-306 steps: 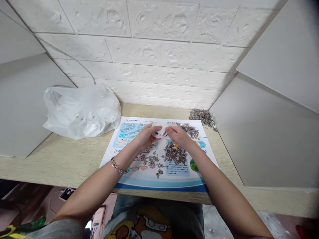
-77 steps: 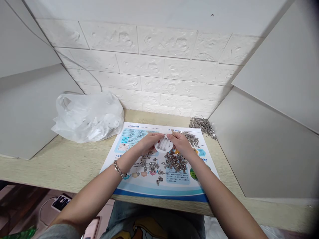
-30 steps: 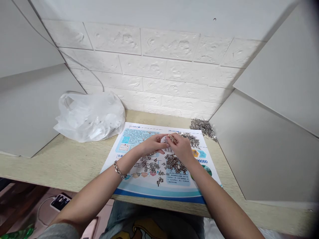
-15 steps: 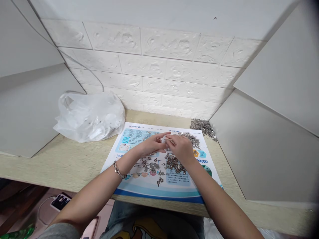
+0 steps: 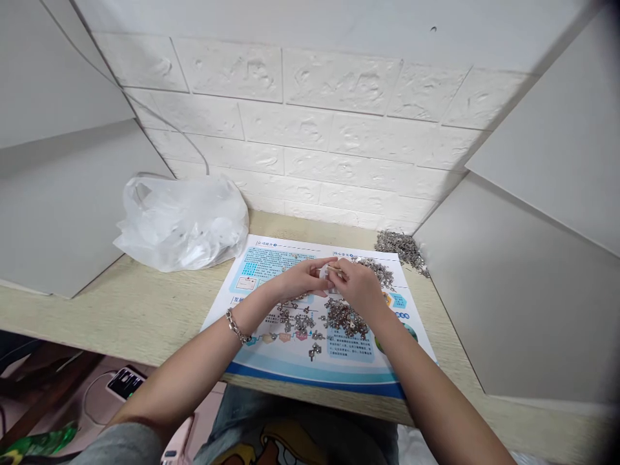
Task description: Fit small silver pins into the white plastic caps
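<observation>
My left hand (image 5: 304,278) is closed around a small white piece (image 5: 323,274), thin and pale, mostly hidden by the fingers. Against that same piece, the fingers of my right hand (image 5: 357,283) are pinched together; what lies between their tips is too small to make out. Both hands meet just above a printed sheet (image 5: 271,367). Below the right hand lies a pile of small shiny metal parts (image 5: 346,318). A looser scatter of similar metal parts (image 5: 301,323) is under the left wrist, and another heap (image 5: 382,274) sits behind the right hand.
A white plastic bag (image 5: 186,223) with pale contents stands at the back left. More metal parts (image 5: 402,249) are heaped in the back right corner. Grey panels (image 5: 537,290) flank the wooden table (image 5: 179,310), and a brick-patterned wall closes the back. A phone (image 5: 124,383) lies below the table edge.
The whole view has shifted slightly, so everything sits a little further right. My hands stay together at the white piece, with the right fingers moved slightly over it.
</observation>
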